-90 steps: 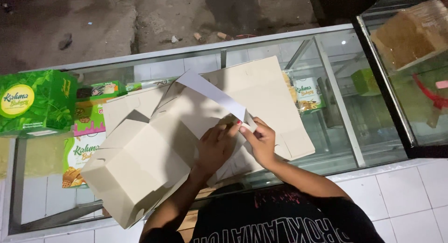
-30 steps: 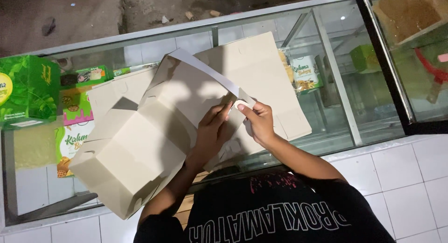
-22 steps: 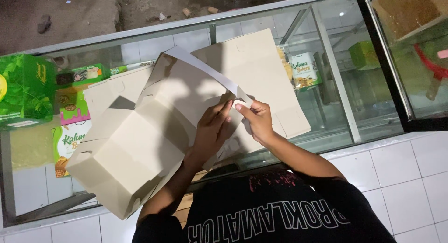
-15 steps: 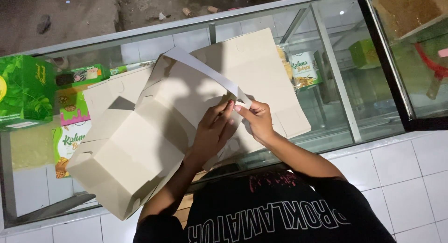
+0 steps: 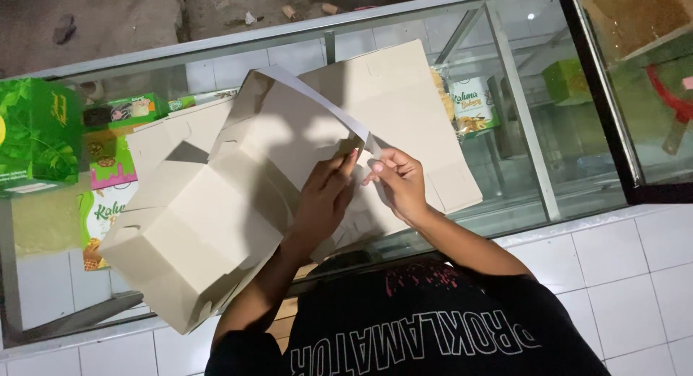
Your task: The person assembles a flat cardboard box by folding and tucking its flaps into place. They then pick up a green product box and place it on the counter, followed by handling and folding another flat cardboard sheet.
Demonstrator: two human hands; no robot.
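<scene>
A beige cardboard box blank [image 5: 289, 141] lies on the glass counter top [image 5: 520, 102], over a flat beige sheet [image 5: 404, 94]. A folded-up beige box [image 5: 180, 239] sits at its lower left. My left hand [image 5: 323, 195] presses flat on the blank near its inner fold, fingertips at the edge of a long narrow flap [image 5: 310, 94] that stands up. My right hand [image 5: 398, 180] pinches the near end of that flap between thumb and fingers.
A green printed carton [image 5: 32, 134] stands at the left edge of the counter. Packaged snacks [image 5: 469, 105] show through the glass on shelves below. A white tiled ledge [image 5: 635, 246] runs along the near side. A second glass case [image 5: 635, 73] adjoins on the right.
The boxes and both hands stay in nearly the same place. My right hand has shifted its pinch slightly along the flap end, and the flap has lifted a little.
</scene>
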